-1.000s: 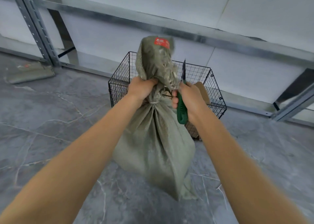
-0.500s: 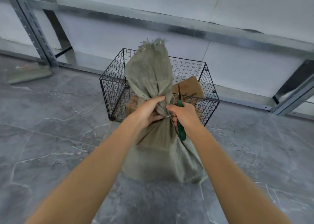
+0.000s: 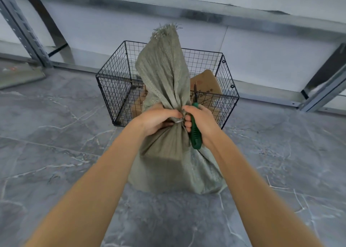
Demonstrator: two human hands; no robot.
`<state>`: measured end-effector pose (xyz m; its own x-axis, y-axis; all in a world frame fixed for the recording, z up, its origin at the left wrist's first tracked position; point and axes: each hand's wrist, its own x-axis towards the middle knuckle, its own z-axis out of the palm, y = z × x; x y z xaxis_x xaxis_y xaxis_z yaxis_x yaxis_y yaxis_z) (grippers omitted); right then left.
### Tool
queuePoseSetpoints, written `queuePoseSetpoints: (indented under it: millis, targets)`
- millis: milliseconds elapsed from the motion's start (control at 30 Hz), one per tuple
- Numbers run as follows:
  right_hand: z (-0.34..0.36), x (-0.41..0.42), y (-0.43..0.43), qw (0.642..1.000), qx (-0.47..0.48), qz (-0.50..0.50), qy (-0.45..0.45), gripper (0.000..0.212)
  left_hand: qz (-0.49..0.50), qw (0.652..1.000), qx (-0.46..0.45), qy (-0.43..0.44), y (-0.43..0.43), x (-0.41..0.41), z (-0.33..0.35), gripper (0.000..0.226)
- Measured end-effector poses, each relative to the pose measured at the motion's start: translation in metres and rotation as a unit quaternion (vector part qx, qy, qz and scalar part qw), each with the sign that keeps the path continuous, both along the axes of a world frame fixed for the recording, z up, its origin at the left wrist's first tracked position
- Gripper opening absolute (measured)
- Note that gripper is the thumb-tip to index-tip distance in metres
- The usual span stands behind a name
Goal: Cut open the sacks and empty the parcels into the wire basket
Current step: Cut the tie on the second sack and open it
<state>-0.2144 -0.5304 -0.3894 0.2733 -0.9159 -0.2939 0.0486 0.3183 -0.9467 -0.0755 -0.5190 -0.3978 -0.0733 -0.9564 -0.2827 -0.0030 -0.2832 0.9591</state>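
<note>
A grey-green woven sack (image 3: 168, 164) stands upright on the floor in front of me, its neck cinched by a pale tie (image 3: 179, 120) and its loose top flaring upward. My left hand (image 3: 156, 118) is shut around the neck at the tie. My right hand (image 3: 201, 122) grips a green-handled knife (image 3: 195, 134), blade pointing up beside the neck, fingers touching the tie. Just behind the sack sits the black wire basket (image 3: 116, 89), with brown cardboard parcels (image 3: 206, 89) inside.
A grey metal shelving frame (image 3: 187, 12) runs along the white wall behind the basket, with uprights at far left and far right. Another flat sack (image 3: 20, 76) lies on the floor at the left. The floor is grey marbled tile.
The sack has come down from being lifted and now rests on the floor. Both hands stay at its neck; the right hand with the knife has closed in on the tie.
</note>
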Motion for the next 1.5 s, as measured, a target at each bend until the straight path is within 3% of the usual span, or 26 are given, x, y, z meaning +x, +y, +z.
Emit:
queuePoseSetpoints:
  millis: [167, 267, 400, 533, 700, 1300, 1500]
  targets:
    - [-0.003, -0.019, 0.003, 0.996, 0.026, 0.052, -0.072, 0.015, 0.041, 0.999, 0.009, -0.005, 0.0, -0.005, -0.004, 0.019]
    - [-0.002, -0.033, 0.003, 0.994, 0.024, 0.079, -0.07, 0.009, 0.075, 0.997, 0.018, 0.006, 0.001, -0.008, -0.006, 0.019]
    - [0.001, -0.053, 0.009, 0.99, -0.015, 0.133, 0.034, 0.022, 0.11, 0.993, 0.025, 0.018, 0.003, -0.012, -0.004, 0.02]
    - [-0.001, -0.065, 0.018, 0.957, -0.06, 0.2, 0.199, 0.034, 0.122, 0.991, 0.028, 0.036, 0.004, -0.013, -0.002, 0.02]
    - [-0.003, -0.076, 0.022, 0.931, -0.059, 0.256, 0.253, 0.045, 0.13, 0.99, 0.035, 0.051, 0.005, -0.011, -0.002, 0.022]
    - [-0.011, -0.081, 0.024, 0.911, -0.046, 0.304, 0.273, 0.044, 0.132, 0.985, 0.068, 0.089, 0.004, -0.014, -0.002, 0.024]
    - [-0.014, -0.078, 0.027, 0.922, -0.046, 0.281, 0.261, 0.044, 0.136, 0.984, 0.066, 0.095, 0.004, -0.013, -0.002, 0.025]
